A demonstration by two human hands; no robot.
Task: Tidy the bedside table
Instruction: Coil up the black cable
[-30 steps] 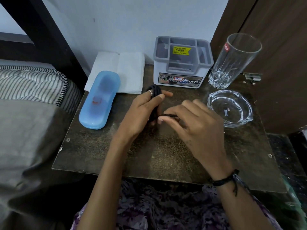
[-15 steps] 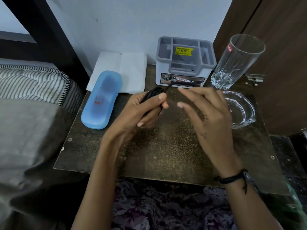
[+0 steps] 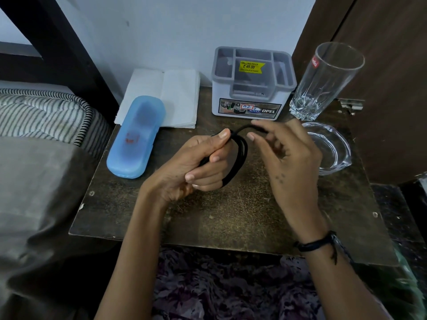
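Since the earlier frame, right hand point(image 3: 286, 158) has looped black cable point(image 3: 240, 153) around the coil gripped by left hand point(image 3: 198, 162). Right fingers pinch its free end. Light and limp; hold at the bundle.

Bare table point(image 3: 231, 218) front; case point(image 3: 136, 137), organiser point(image 3: 251, 88), glass point(image 3: 323, 82), ashtray point(image 3: 330, 148) behind
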